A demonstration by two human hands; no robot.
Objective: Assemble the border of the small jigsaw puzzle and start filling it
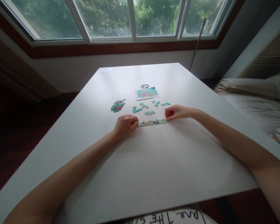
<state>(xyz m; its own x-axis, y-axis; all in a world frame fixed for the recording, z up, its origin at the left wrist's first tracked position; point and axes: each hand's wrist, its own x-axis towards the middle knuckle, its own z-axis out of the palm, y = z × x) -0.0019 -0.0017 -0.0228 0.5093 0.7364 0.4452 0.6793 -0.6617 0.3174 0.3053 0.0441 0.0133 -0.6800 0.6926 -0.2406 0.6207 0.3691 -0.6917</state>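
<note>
A joined strip of jigsaw puzzle pieces [152, 122] lies flat on the white table [140, 174]. My left hand [126, 124] is closed at the strip's left end, its fingertips curled against it. At the opposite end, my right hand [174, 112] pinches the strip's right edge with thumb and fingers. Just beyond are small joined groups of green pieces, among them a short row [149, 113] and a cluster [137, 109]. A heap of loose puzzle pieces [118, 105] sits to the left. Behind them lies a picture card [146, 93] with colourful figures on blue-green.
A dark round mark [145, 86] shows on the table behind the card. A clear plastic scrap [106, 70] lies at the far left corner. Beyond stand a window [130, 21] and a leaning stick [198, 43]. On the right is a pale padded seat [252, 96].
</note>
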